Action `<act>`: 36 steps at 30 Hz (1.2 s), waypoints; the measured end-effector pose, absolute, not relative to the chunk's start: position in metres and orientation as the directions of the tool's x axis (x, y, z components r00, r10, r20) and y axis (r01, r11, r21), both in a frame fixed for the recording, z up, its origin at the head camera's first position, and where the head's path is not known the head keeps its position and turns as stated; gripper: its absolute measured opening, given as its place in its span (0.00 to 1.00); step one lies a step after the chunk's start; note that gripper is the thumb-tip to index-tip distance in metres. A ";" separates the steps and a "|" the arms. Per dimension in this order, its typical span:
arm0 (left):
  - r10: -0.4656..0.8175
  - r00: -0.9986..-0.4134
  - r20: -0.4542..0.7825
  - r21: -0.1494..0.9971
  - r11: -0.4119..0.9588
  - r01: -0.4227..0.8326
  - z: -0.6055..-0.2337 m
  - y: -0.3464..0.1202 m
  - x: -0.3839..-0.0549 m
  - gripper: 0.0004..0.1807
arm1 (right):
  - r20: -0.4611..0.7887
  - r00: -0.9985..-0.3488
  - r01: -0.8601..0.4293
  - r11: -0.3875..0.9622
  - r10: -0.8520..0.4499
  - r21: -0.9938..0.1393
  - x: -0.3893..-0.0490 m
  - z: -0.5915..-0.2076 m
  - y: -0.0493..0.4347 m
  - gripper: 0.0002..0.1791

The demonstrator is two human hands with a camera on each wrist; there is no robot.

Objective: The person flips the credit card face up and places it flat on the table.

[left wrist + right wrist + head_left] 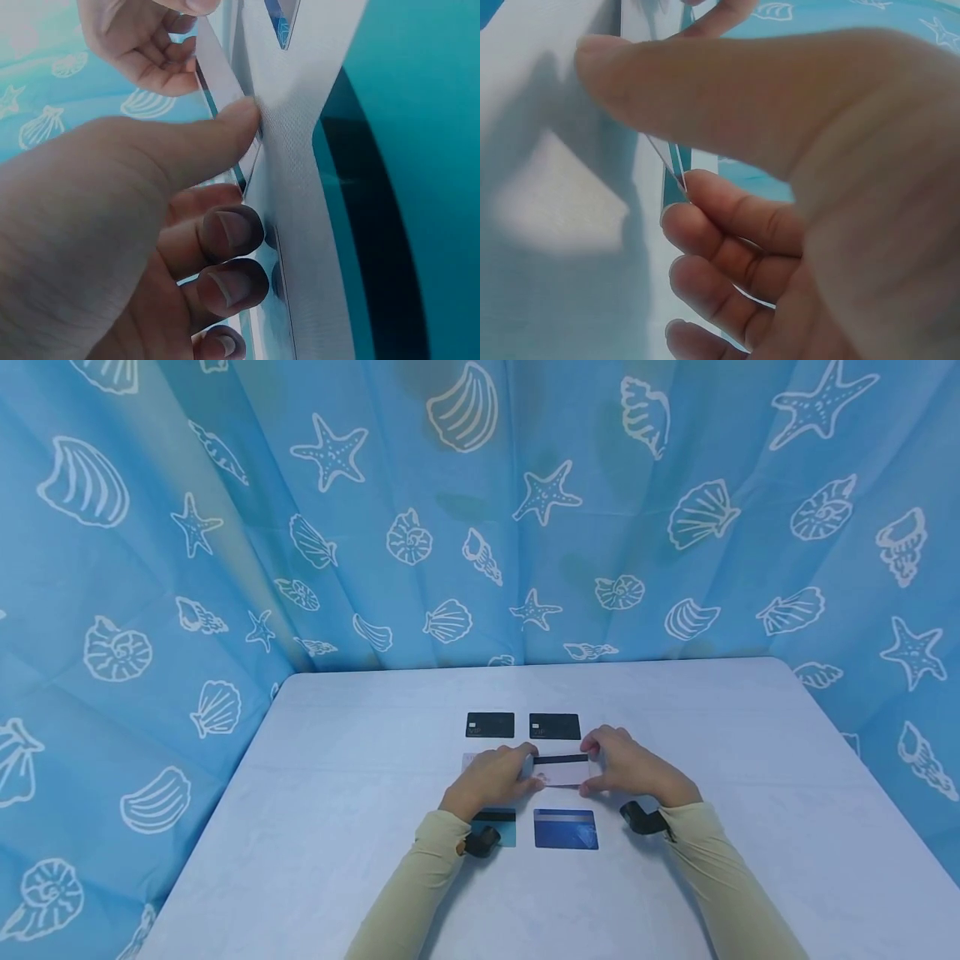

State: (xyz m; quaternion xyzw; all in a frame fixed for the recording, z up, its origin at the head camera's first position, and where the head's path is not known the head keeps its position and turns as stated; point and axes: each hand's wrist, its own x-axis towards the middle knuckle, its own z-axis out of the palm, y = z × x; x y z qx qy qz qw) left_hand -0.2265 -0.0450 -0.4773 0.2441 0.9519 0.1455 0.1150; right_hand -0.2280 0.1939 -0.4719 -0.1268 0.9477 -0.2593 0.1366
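Note:
A white card with a black stripe lies between my two hands, in the middle row of cards. My left hand pinches its left end, thumb in front and index finger behind. At the other end my right hand holds it by the corners, thumb at the near one and fingers at the far one. In the left wrist view the striped card is tilted up off the tabletop. Another pale card shows only partly, the rest hidden by my left hand.
Two black cards lie side by side behind the hands. Nearer to me are a teal card, partly covered by the left wrist, and a blue card. The white table ends at a blue shell-patterned curtain.

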 end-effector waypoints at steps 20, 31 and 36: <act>0.505 -0.854 -0.122 0.350 0.827 0.439 -0.479 -0.044 -0.229 0.35 | -0.125 -0.931 -0.230 0.817 -0.343 -0.528 -0.226 -0.463 0.196 0.35; 0.556 -0.829 -0.057 0.336 0.793 0.509 -0.476 -0.041 -0.229 0.35 | -0.083 -0.931 -0.261 0.807 -0.355 -0.530 -0.222 -0.457 0.195 0.35; 0.592 -0.806 -0.018 0.346 0.760 0.550 -0.475 -0.039 -0.228 0.36 | -0.070 -0.927 -0.277 0.798 -0.368 -0.535 -0.221 -0.455 0.194 0.34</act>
